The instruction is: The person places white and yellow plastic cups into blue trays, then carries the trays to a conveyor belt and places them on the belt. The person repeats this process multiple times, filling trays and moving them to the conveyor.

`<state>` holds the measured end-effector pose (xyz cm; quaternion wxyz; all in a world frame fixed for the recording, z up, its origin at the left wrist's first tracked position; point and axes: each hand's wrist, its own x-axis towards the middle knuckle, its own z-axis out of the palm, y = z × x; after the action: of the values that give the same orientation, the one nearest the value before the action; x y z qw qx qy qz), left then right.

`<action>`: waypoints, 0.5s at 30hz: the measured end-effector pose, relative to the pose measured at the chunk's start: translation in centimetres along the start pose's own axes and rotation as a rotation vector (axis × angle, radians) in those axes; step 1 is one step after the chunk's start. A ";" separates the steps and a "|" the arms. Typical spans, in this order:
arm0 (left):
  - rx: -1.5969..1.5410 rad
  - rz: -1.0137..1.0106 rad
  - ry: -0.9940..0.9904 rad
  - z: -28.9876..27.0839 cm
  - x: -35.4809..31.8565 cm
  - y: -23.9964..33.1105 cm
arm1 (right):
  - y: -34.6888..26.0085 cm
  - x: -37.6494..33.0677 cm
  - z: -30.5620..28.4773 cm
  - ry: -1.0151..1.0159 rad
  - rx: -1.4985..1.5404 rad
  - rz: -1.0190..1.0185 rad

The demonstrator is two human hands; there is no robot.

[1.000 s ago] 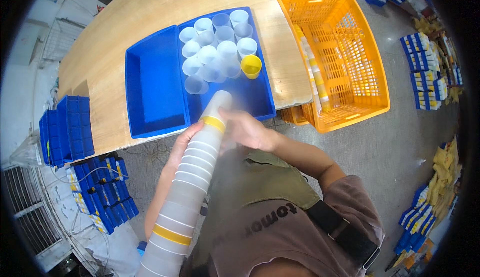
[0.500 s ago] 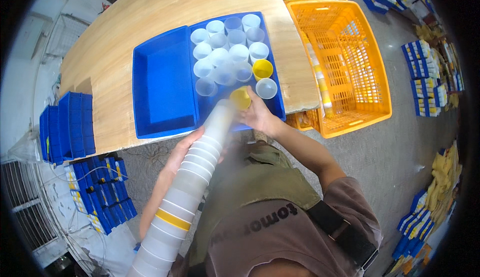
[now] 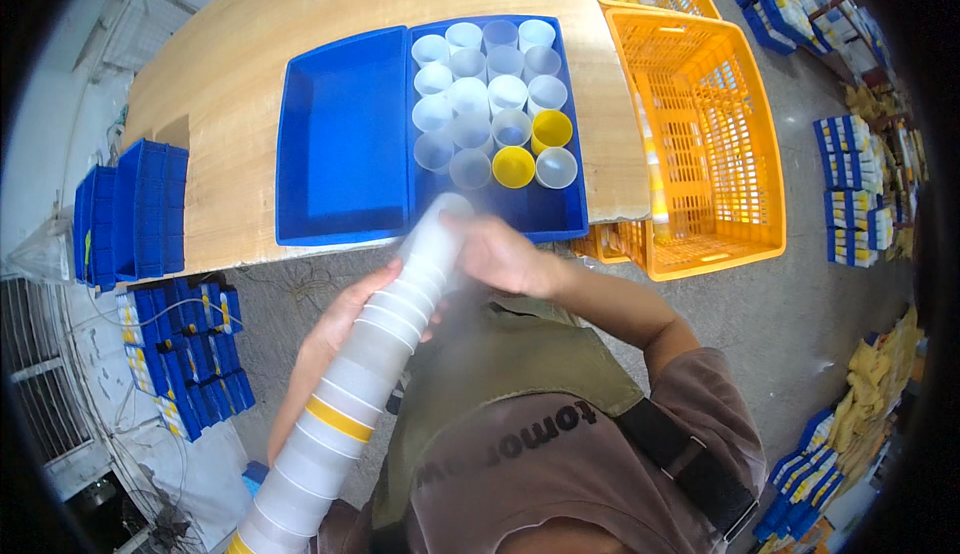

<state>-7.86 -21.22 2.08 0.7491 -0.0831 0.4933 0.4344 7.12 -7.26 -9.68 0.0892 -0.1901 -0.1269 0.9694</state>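
You are getting bright, even light; the fisheye is bending edges, the rim is vignetting black, and near objects are perhaps blurring.

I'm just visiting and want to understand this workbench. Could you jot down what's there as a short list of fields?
Left hand: grips the middle of a long stack of nested translucent cups
Right hand: on the stack's top end, by the topmost cup
Blue tray: two compartments; left one bare, right one holds upright cups
Cups in tray: mostly translucent, two yellow cups
Table: wooden
Orange crate: to the right of the table
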 end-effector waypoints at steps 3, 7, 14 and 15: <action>-0.139 0.046 -0.110 0.0 -0.7 0.8 | -1.7 0.1 2.3 -0.073 -0.150 -0.139; -0.055 0.263 -0.203 -0.1 -3.2 1.5 | -6.2 1.7 0.9 0.176 -0.094 -0.324; -0.138 0.278 -0.102 -1.2 -3.5 1.5 | -1.7 2.4 -3.7 0.212 -0.052 0.107; -0.100 0.252 -0.083 -1.3 -3.0 1.5 | -1.5 1.7 -3.4 0.326 -0.039 0.114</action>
<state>-10.23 -22.78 4.31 0.7032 -0.0398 0.4461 0.5522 7.10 -4.73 -12.93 0.0495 -0.3534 -0.1187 0.9266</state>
